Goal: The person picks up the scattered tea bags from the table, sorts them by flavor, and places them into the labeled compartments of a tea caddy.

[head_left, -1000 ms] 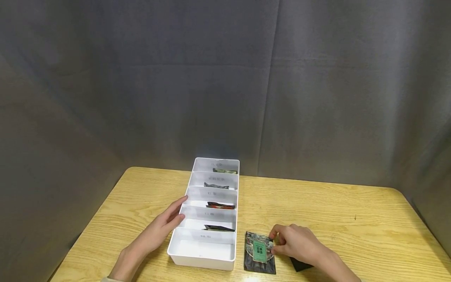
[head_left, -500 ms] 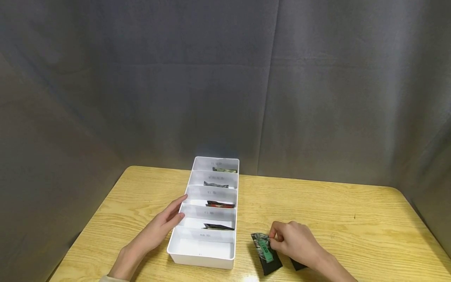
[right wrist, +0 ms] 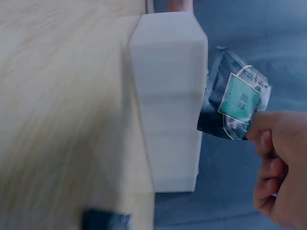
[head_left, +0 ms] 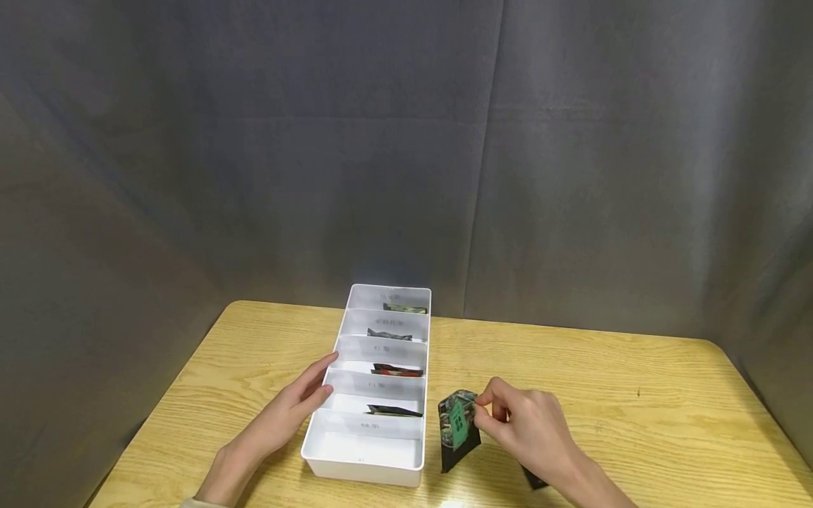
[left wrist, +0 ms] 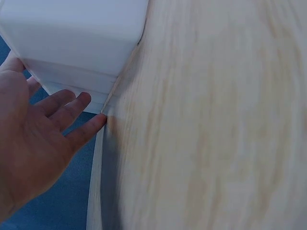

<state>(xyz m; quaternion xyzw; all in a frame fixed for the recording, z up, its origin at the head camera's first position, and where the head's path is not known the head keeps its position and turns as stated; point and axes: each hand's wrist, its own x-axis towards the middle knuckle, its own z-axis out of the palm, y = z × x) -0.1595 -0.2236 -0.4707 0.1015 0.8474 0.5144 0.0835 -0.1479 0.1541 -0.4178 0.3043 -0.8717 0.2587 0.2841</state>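
Between thumb and index finger, my right hand (head_left: 530,427) pinches a dark tea packet (head_left: 459,423) with a green label by its edge. The packet (right wrist: 240,98) hangs upright and slightly bent, just right of the white divided box (head_left: 362,474). My left hand (head_left: 292,406) rests against the box's left side, thumb and index finger at the rim; its other fingers (left wrist: 67,112) extend loosely below in the left wrist view. In the box's nearest compartment only the white floor shows. Thin packets stand in the others, including a dark packet (head_left: 394,410) and a red-and-black packet (head_left: 396,370).
Another dark packet (head_left: 535,480) lies on the wooden table (head_left: 603,381), partly hidden beneath my right wrist. Farther compartments hold a grey packet (head_left: 389,335) and a greenish packet (head_left: 404,308). A grey curtain (head_left: 406,155) hangs behind the table.
My right hand has lifted the green-labelled packet off the table, tipped it upright and brought it left toward the box. My left hand and the box stay in place.
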